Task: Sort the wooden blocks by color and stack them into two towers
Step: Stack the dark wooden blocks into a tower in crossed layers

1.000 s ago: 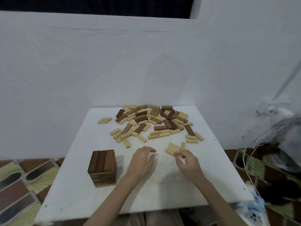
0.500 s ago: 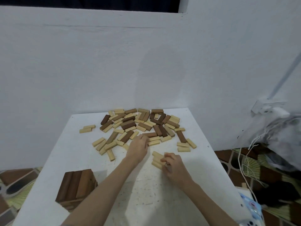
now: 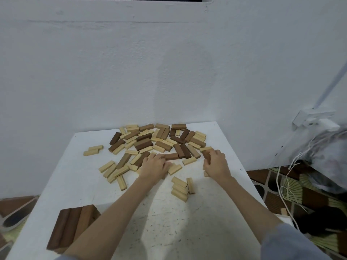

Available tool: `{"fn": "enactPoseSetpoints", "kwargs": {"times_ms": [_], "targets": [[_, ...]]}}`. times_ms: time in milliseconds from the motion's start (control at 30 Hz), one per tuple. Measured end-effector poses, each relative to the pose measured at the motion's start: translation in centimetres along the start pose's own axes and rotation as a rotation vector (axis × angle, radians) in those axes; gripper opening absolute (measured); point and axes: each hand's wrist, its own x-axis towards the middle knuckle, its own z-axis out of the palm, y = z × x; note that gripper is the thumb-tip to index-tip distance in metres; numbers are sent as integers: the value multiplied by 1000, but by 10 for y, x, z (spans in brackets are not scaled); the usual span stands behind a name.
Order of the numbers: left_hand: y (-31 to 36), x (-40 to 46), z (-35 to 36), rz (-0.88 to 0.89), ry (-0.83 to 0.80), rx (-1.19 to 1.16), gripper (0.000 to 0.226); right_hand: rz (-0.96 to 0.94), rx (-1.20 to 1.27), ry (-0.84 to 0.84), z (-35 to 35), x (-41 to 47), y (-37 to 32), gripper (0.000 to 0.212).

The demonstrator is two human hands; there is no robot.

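Both hands have pushed forward from the near cluster of pale blocks to the edge of the loose heap since half a second ago, the right hand (image 3: 216, 163) travelling farthest, out to the heap's right fringe.

Largest in view is the white wall (image 3: 131, 72) behind, with a white fitting (image 3: 315, 120) mounted at right and a pale bag (image 3: 326, 158) with trailing white cords below it; patterned floor tiles (image 3: 293, 192) show either side. Against the wall stands the white table (image 3: 169, 228), its top scuffed and speckled.

On the table's near left corner sits the dark tower (image 3: 73, 228), a few layers high as far as the frame shows, partly hidden by the left forearm. By the look of it, sorting is at an early stage: the mixed heap (image 3: 159, 139) of dark and pale blocks at the far side is still large, and no pale tower stands yet. A small group of pale blocks (image 3: 181, 187) lies gathered near the table's middle, one on edge beside the others, likely the start of the second tower.

The left hand (image 3: 155, 167) lies palm-down over blocks at the heap's near edge, fingers curled; whether it grips one cannot be told. The right hand's fingers close round a dark block (image 3: 206, 156), held upright beside a pale one.
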Motion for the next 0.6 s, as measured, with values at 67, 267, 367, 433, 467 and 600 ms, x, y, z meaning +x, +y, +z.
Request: {"fn": "enactPoseSetpoints", "kwargs": {"times_ms": [67, 267, 367, 433, 467, 600], "targets": [[1, 5, -4, -12, 26, -5, 38, 29, -2, 0, 3, 4, 0, 33], [8, 15, -3, -27, -131, -52, 48, 100, 17, -42, 3, 13, -4, 36], [11, 13, 3, -54, -65, -30, 41, 138, 45, -34, 2, 15, -6, 35], [12, 10, 4, -63, -17, -4, 36, 168, 84, 3, 0, 17, -7, 38], [12, 8, 4, -61, 0, -4, 35, 178, 132, 31, -1, 18, -7, 42], [9, -4, 2, -119, 102, -229, 42, 279, 623, 24, -13, 23, -15, 36]]}}
